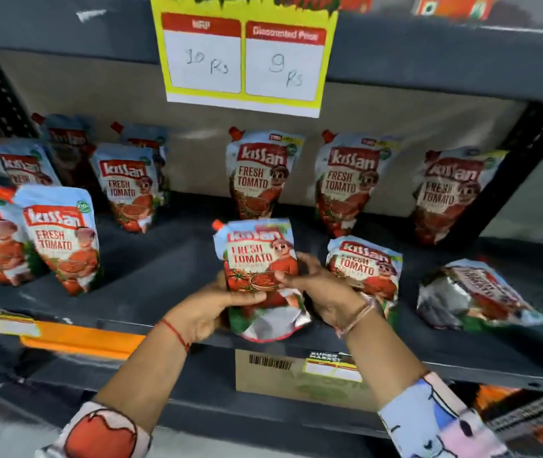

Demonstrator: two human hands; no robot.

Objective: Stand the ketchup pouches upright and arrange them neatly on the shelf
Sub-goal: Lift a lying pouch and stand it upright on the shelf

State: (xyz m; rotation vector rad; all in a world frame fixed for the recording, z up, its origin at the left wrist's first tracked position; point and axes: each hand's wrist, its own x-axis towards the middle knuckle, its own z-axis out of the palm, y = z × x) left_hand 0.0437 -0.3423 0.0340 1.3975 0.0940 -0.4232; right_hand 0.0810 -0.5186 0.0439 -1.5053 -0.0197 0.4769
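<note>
I hold one ketchup pouch (256, 256) upright at the front middle of the dark shelf (151, 276). My left hand (210, 309) grips its lower left side and my right hand (323, 292) its lower right side. Just right of it a second pouch (366, 262) stands leaning. Further right a pouch (475, 295) lies flat on its side. Three pouches (256, 173) stand against the back wall on the right half. Several more pouches (61, 236) stand on the left half, in front and behind.
A yellow price sign (243, 57) hangs from the shelf above. An orange label strip (78, 338) runs along the front edge at left. A cardboard box (296, 375) sits on the shelf below. A black upright post (511, 180) borders the right end.
</note>
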